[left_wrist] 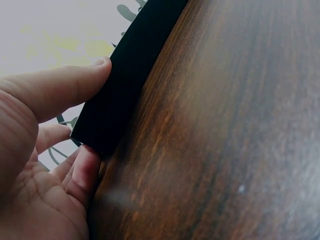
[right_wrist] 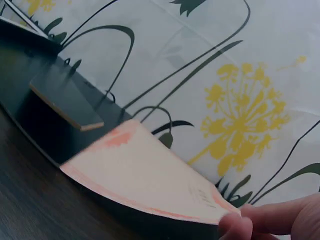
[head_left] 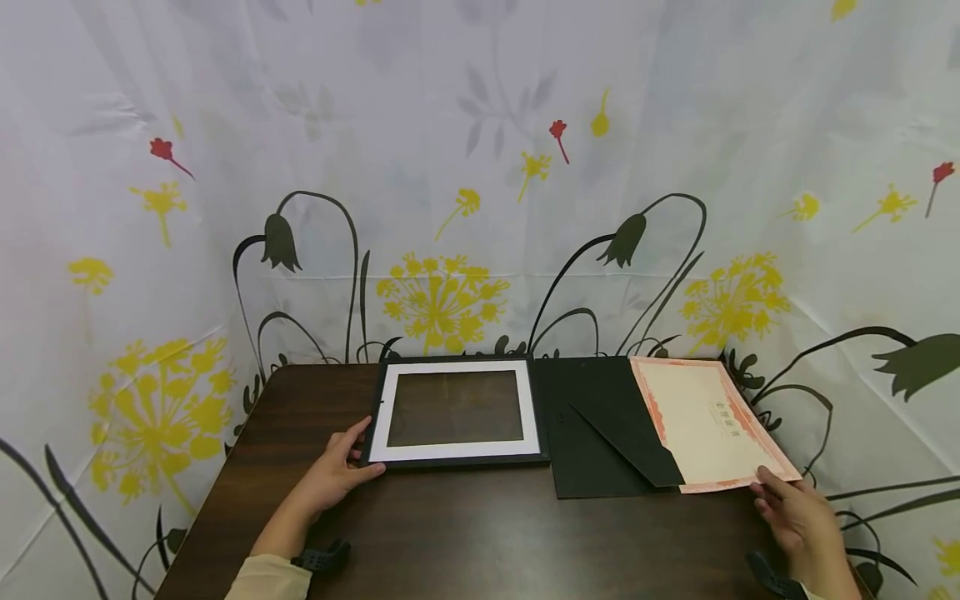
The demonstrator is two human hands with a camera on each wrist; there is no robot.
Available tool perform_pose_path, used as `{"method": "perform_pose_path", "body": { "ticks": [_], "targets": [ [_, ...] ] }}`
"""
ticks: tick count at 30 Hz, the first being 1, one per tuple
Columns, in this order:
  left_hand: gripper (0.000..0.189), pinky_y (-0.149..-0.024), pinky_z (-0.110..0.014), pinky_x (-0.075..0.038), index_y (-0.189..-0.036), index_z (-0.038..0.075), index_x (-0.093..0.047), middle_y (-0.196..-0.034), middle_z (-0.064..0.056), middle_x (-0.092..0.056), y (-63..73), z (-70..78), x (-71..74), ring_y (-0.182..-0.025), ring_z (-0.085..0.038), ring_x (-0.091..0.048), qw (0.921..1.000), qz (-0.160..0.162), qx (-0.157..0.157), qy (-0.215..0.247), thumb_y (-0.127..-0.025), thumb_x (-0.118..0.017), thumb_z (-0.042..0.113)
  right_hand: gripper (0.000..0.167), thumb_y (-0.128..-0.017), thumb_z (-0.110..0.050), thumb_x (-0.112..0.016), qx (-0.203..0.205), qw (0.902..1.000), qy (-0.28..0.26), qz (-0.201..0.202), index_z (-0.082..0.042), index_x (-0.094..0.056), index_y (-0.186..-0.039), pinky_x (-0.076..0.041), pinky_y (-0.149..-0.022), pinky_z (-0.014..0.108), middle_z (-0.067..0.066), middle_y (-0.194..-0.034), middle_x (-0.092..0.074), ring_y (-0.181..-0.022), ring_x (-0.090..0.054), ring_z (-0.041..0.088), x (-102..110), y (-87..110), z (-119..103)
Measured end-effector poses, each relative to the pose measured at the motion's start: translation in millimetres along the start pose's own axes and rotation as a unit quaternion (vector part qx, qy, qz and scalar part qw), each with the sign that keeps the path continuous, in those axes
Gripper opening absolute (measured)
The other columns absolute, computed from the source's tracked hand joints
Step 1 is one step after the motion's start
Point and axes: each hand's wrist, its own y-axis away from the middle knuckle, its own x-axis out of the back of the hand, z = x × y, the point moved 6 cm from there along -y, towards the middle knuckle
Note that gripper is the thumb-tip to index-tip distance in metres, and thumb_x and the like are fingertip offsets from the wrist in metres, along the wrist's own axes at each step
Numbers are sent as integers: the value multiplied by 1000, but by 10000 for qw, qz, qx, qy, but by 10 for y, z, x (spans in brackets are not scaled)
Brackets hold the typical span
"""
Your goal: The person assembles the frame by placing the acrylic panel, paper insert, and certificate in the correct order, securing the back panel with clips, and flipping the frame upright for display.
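A black picture frame point(head_left: 457, 452) with a white mat lies face up near the table's back edge. My left hand point(head_left: 330, 479) grips its near left corner, thumb along the front side point(left_wrist: 127, 75) and fingers around the corner. To the right is the frame's black backing board point(head_left: 581, 462), its stand leg point(head_left: 637, 446) slightly raised. A cream certificate sheet point(head_left: 693, 417) with an orange-red border and printed characters partly overlaps the board. My right hand point(head_left: 806, 517) pinches the sheet's near right corner between thumb and fingers; in the right wrist view the sheet point(right_wrist: 150, 175) bends near that corner.
Everything lies on a dark brown wooden table point(head_left: 480, 533). Behind it hangs a white curtain point(head_left: 420, 167) printed with flowers, close to the table's back edge. Dark bands point(head_left: 322, 557) are on both wrists.
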Motion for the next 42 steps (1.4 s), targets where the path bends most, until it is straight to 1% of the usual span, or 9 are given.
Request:
{"method": "perform_pose_path", "body": {
  "ticks": [4, 7, 11, 16, 20, 25, 33, 37, 42],
  "targets": [
    [102, -88, -28, -50, -175, 14, -23, -156, -21, -31, 2, -14, -6, -123, -31, -46, 10000, -6, 27, 3, -97, -86, 35, 24, -108, -17, -68, 137, 9999, -6, 3, -25, -67, -86, -60, -67, 22, -9, -78, -69, -71, -68, 6, -61, 16, 25],
    [102, -88, -28, -50, -175, 14, -23, -156, -21, -31, 6, -13, -5, -123, -31, -46, 10000, -10, 32, 31, -97, -86, 35, 17, -112, -31, -63, 514, 9927, 1093, 13, -25, -65, -96, -58, -63, 24, -11, -77, -65, -66, -64, 6, -112, 56, 26],
    [102, -88, -28, -50, -175, 14, -23, -156, -21, -31, 5, 1, 0, -122, -31, -45, 10000, -13, 8, 54, -97, -86, 34, 24, -115, -41, -55, 506, 9764, 2084, -236, -21, -58, -102, -52, -57, 25, -13, -72, -63, -59, -58, 6, -173, 106, 60],
    [102, -90, -29, -49, -175, 14, -23, -155, -21, -31, 0, 14, -7, -122, -31, -44, 10000, -26, -10, 28, -97, -85, 35, 28, -116, -36, -52, 478, 9728, 2241, -333, -9, -57, -110, -51, -56, 24, -16, -73, -71, -58, -55, 5, -212, 174, 36],
    [102, -91, -31, -49, -175, 14, -24, -155, -20, -32, -2, 14, -5, -123, -31, -44, 10000, -8, 16, -27, -97, -86, 36, 32, -115, -34, -53, 676, 9689, 2377, 145, -3, -59, -118, -51, -56, 26, -17, -72, -76, -60, -55, 8, -193, 246, -24],
    [102, -93, -31, -49, -174, 13, -25, -154, -21, -34, 5, 23, 13, -123, -32, -44, 10000, 5, -7, -84, -96, -86, 36, 31, -113, -36, -57, 834, 9583, 2587, 883, -8, -70, -110, -48, -55, 32, -19, -64, -73, -56, -52, 14, -141, 364, -110],
    [101, -95, -33, -49, -174, 13, -26, -154, -21, -35, -16, 21, 38, -124, -32, -45, 9999, 52, -42, -157, -96, -86, 36, 64, -115, -40, -51, 1104, 9537, 2664, 851, 9, -50, -156, -59, -58, 31, -26, -67, -74, -59, -62, 14, -273, 546, -241],
    [101, -94, -32, -49, -174, 13, -26, -154, -21, -35, -14, 23, 21, -124, -32, -45, 9999, 37, -34, -116, -96, -87, 36, 57, -115, -41, -51, 1354, 9452, 2779, 1051, 6, -66, -143, -57, -59, 31, -27, -67, -73, -58, -61, 14, -282, 631, -324],
    [101, -93, -32, -48, -174, 12, -25, -154, -21, -34, 9, 31, 13, -123, -31, -44, 10000, 22, -10, -78, -97, -86, 34, 50, -113, -49, -51, 1571, 9280, 3060, 1431, -23, -89, -93, -48, -61, 36, -25, -69, -69, -64, -62, 18, -253, 755, -442]
  ]
}}
